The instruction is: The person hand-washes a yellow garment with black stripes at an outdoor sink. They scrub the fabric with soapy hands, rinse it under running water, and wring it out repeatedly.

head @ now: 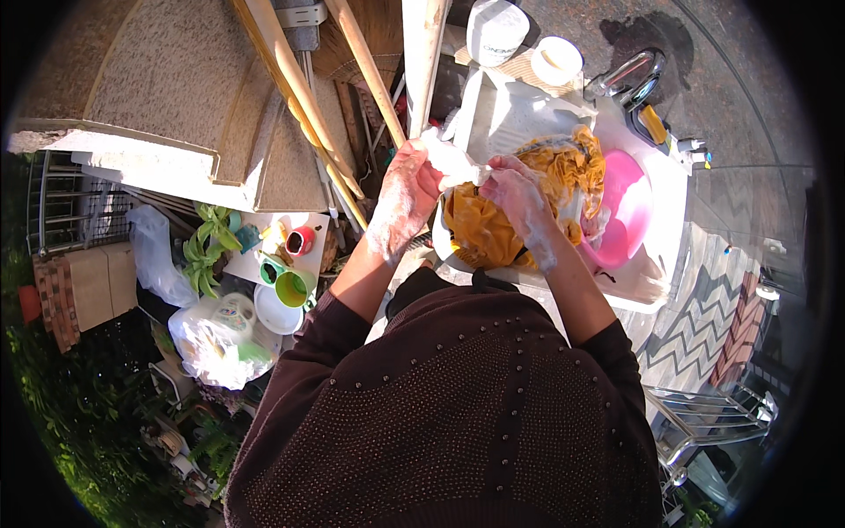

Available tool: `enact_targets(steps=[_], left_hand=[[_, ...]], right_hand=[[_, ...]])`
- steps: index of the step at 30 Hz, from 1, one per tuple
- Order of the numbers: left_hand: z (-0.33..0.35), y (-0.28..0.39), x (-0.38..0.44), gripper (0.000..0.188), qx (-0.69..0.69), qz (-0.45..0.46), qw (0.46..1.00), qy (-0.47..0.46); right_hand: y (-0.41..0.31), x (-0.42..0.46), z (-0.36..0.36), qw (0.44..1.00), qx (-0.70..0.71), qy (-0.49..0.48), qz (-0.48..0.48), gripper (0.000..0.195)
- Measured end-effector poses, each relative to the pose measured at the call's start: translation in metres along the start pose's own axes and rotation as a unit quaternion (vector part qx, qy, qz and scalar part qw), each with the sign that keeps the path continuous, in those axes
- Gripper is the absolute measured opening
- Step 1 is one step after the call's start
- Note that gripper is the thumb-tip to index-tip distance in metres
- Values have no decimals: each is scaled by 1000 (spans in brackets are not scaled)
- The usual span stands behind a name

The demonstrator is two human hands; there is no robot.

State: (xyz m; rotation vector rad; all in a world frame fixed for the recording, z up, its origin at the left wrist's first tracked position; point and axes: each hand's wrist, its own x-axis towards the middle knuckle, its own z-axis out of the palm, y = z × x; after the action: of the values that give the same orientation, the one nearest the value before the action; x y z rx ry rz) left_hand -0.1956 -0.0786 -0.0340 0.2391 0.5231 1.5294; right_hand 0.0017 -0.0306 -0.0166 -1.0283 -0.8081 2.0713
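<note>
A small white cloth (451, 160), bright and apparently soapy, is stretched between my two hands. My left hand (404, 185) pinches its left end, with suds over the palm and wrist. At the other end, my right hand (515, 188) grips it with bent fingers; foam runs down to that wrist. Just below and behind my right hand lies a crumpled mustard-yellow garment (485, 228), wet and streaked with foam, bunched across the white washing sink (521, 109). A pink plastic basin (627, 198) stands right of the garment, with some pale cloth at its near side.
A chrome faucet (637, 79) rises at the sink's far right, near a yellow-and-black brush or tool (652, 125). A white tub (496, 33) and a white round container (556, 61) stand behind. Wooden poles (300, 99) lean left of my hands. Cups (295, 288) and plastic bags (224, 340) sit lower left.
</note>
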Motion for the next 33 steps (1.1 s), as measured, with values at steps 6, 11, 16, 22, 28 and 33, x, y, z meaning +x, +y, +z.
enact_targets(steps=[6,11,16,22,28,33], left_hand=[[23,2,-4,5,50,-39,997,36],[26,2,-4,7,62,-17,997,37],[13,0,1,11,-14,-65,997,25],[18,5,-1,24,-29,-91,995,26],[23,8,-3,33,45,-81,996,-7],[13,4,-1,30,90,-56,994,-5]], right_hand=[[-20,-4,29,994,-101,-49,19,24],[-20,4,8,970,-238,-25,28,22],[-12,13,-5,997,20,-75,-22,20],[-20,8,-1,999,-23,-39,-29,26],[-20,-5,31,977,-185,-78,-65,29],[-13,10,0,951,-287,-107,-32,23]])
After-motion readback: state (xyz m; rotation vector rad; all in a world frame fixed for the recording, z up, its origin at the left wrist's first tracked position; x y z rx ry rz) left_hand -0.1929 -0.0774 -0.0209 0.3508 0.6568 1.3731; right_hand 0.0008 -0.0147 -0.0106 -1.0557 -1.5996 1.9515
